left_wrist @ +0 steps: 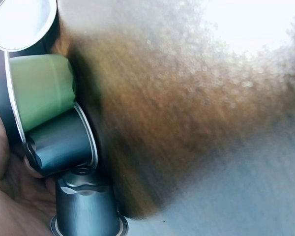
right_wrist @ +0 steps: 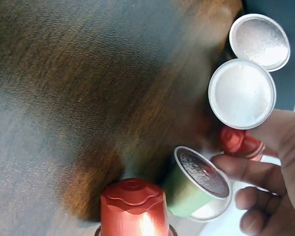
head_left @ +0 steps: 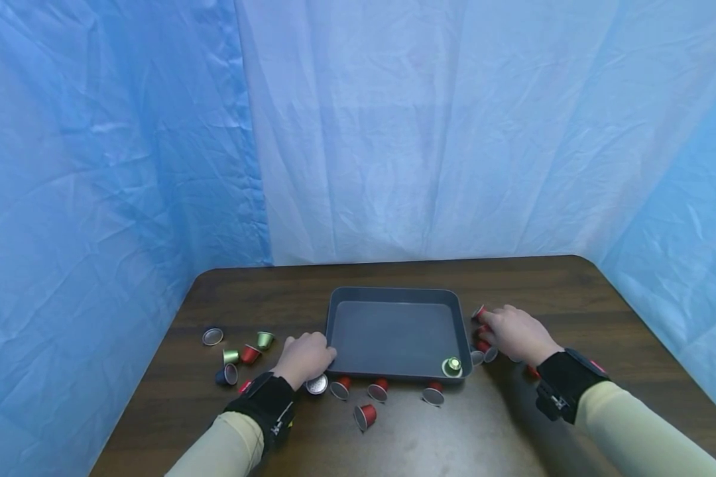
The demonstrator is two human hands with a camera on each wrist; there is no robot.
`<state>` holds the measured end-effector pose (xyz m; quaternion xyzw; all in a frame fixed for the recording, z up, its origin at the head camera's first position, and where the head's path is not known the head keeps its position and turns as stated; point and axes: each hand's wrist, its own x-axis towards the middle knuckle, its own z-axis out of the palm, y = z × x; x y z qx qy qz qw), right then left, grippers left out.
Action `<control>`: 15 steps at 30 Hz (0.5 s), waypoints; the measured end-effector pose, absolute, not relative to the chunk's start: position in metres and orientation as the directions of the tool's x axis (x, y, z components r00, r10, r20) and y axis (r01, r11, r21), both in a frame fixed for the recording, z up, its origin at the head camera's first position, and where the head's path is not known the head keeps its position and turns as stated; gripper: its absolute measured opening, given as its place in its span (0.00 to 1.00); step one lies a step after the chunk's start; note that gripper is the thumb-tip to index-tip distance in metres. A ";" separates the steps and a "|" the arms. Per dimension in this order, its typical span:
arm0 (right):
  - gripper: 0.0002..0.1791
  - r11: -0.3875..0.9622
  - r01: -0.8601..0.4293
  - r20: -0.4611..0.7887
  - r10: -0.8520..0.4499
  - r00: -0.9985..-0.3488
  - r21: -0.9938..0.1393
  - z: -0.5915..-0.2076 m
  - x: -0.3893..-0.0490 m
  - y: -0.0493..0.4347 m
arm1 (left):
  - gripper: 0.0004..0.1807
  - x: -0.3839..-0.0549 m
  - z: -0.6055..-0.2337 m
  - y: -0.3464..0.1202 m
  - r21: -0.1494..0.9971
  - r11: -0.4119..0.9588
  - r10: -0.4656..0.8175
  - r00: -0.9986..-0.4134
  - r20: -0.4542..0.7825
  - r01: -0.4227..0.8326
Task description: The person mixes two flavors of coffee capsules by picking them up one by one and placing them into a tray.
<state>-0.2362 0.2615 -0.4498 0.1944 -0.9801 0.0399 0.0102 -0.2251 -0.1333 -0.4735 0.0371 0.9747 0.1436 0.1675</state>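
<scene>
My left hand (head_left: 305, 358) is at the left edge of a dark grey tray (head_left: 394, 331), fingers pointing down and their tips hidden. Close to it in the left wrist view are a green coffee capsule (left_wrist: 42, 91) and dark blue capsules (left_wrist: 64, 142); whether it grips anything cannot be seen. Right of the tray, my right hand (head_left: 522, 334) pinches a red coffee capsule (right_wrist: 240, 142) between thumb and finger. Around that hand lie silver-lidded capsules (right_wrist: 242, 93), a green one (right_wrist: 194, 184) and another red one (right_wrist: 132, 209). Inside the tray's front right corner stands a green capsule (head_left: 453, 364).
Several red capsules (head_left: 365, 417) lie along the tray's front side. To the left is a loose group with green (head_left: 265, 340), red (head_left: 250, 354) and dark blue (head_left: 227, 375) ones. Blue sheeting (head_left: 429, 132) hangs behind the brown wooden table (head_left: 513, 278).
</scene>
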 end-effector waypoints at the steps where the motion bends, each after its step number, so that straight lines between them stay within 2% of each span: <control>1: 0.11 0.923 -0.380 0.022 -0.379 -0.925 -0.068 -0.450 -0.236 0.261 | 0.14 -0.225 -0.473 -0.133 0.292 0.956 0.120 -0.941 -0.316 0.024; 15: 0.10 0.916 -0.399 0.011 -0.399 -0.917 -0.032 -0.451 -0.236 0.262 | 0.14 -0.226 -0.474 -0.132 0.287 0.958 0.116 -0.941 -0.317 0.022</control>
